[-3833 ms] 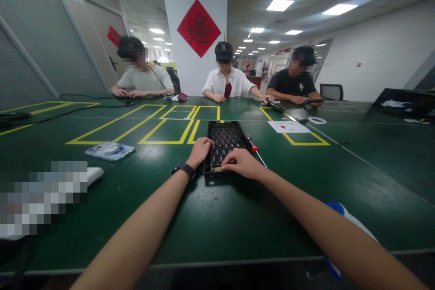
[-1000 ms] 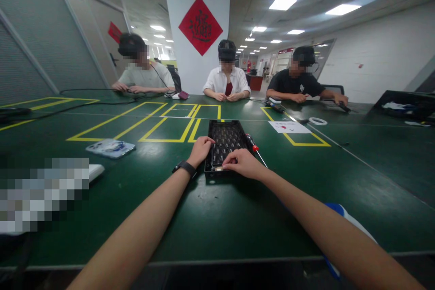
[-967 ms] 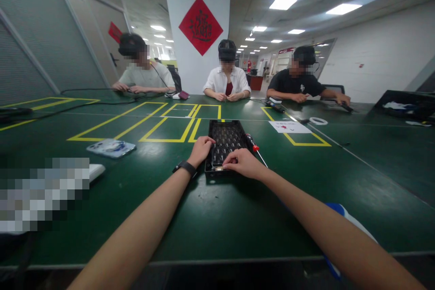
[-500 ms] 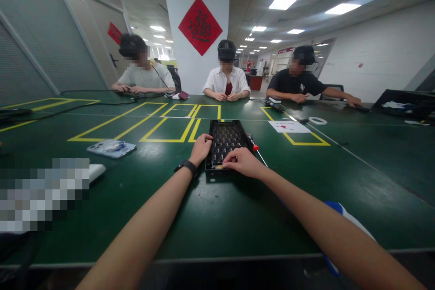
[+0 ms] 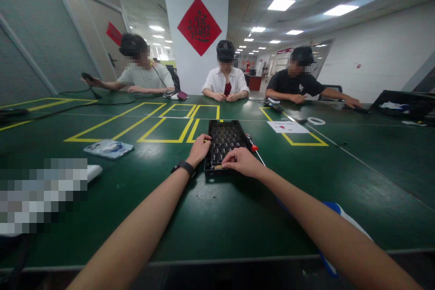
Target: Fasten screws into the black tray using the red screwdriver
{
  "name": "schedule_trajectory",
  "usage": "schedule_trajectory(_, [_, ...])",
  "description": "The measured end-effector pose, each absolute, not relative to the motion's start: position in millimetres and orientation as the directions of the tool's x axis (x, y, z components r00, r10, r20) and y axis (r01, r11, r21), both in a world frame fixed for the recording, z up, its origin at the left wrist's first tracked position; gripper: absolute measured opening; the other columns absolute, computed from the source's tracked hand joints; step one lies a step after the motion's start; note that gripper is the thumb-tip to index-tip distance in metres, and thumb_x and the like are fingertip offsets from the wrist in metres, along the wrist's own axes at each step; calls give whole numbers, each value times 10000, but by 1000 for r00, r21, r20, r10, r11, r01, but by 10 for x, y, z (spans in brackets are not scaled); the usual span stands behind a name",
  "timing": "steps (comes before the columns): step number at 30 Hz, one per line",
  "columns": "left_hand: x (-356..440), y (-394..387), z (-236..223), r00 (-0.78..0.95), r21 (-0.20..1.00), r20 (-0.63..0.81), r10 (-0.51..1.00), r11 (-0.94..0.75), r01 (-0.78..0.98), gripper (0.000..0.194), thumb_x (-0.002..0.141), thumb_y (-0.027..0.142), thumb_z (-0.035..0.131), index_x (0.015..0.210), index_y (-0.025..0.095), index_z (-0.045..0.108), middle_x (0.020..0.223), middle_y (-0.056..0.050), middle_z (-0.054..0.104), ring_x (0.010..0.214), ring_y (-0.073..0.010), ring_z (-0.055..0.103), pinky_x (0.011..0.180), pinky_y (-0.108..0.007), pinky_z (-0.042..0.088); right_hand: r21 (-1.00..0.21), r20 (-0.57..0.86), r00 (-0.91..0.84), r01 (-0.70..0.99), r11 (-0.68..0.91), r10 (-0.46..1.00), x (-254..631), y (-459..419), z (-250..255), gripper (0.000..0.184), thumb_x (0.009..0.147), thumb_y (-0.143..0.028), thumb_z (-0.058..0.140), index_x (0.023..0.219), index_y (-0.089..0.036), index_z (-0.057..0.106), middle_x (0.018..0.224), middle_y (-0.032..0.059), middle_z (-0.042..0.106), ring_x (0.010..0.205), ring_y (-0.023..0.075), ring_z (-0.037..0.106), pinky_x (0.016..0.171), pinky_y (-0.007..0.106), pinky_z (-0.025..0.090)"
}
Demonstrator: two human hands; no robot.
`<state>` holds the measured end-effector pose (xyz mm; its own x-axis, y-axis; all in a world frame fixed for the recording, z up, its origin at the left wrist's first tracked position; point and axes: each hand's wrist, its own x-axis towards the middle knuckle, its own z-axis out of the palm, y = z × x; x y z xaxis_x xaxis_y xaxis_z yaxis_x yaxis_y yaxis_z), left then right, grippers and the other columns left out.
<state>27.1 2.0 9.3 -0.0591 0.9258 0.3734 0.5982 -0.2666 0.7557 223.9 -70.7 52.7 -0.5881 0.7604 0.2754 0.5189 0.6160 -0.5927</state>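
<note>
A black rectangular case (image 5: 227, 133) with rows of small shiny parts or cells inside lies lengthwise in front of me. My left hand (image 5: 200, 148) grips its left wall, wearing a dark wristband (image 5: 185, 168). At the near end, the fingertips of my right hand (image 5: 239, 161) are pinched together just inside the case. A small yellowish piece (image 5: 218, 167) lies beside these fingertips; I cannot tell whether they hold it. Against the case's right side rests a screwdriver (image 5: 253, 147) with a black and red handle, its shaft pointing toward me.
On the green table (image 5: 142, 235) are a phone (image 5: 108, 148) and a blurred-out white object (image 5: 94, 172) at left. A printed sheet (image 5: 288, 127) and a white tape ring (image 5: 316, 121) lie at right. A blue and white object (image 5: 343, 215) sits by my right forearm. Three people sit opposite.
My hands and the case keep almost the same pose. Across the table, the person at left has stretched an arm out to the left, with a dark object in that hand.
</note>
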Motion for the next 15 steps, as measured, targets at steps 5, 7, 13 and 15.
schedule_trajectory(5, [279, -1, 106, -60, 762, 382, 922, -277, 585, 294, 698, 168, 424, 946, 162, 581, 930, -57, 601, 877, -177, 535, 806, -309, 429, -594, 277, -587, 518, 615, 761, 2246, -701, 527, 186, 720, -301, 641, 785, -147, 721, 710, 39, 683, 609, 104, 550, 592, 214, 391])
schedule_trajectory(7, [279, -2, 106, -54, 765, 384, 922, -284, 579, 302, 693, 165, 424, 950, 162, 583, 929, -55, 602, 867, -174, 535, 802, -307, 428, -596, 274, -589, 516, 615, 760, 2246, -695, 520, 187, 720, -300, 640, 785, -144, 721, 707, 38, 683, 604, 101, 547, 585, 211, 387])
schedule_trajectory(13, [262, 16, 81, -40, 746, 400, 916, -300, 595, 294, 702, 164, 416, 937, 164, 593, 956, -58, 601, 881, -179, 531, 814, -312, 423, -589, 271, -590, 524, 615, 761, 2238, -693, 507, 191, 731, -299, 630, 791, -141, 718, 693, 37, 677, 591, 98, 539, 569, 208, 376])
schedule_trajectory(15, [257, 29, 70, -37, 739, 403, 914, -301, 603, 289, 711, 164, 412, 936, 165, 593, 968, -60, 599, 899, -181, 529, 825, -315, 422, -587, 277, -586, 524, 617, 762, 2234, -697, 510, 189, 729, -300, 632, 792, -144, 719, 698, 37, 679, 600, 100, 544, 578, 210, 381])
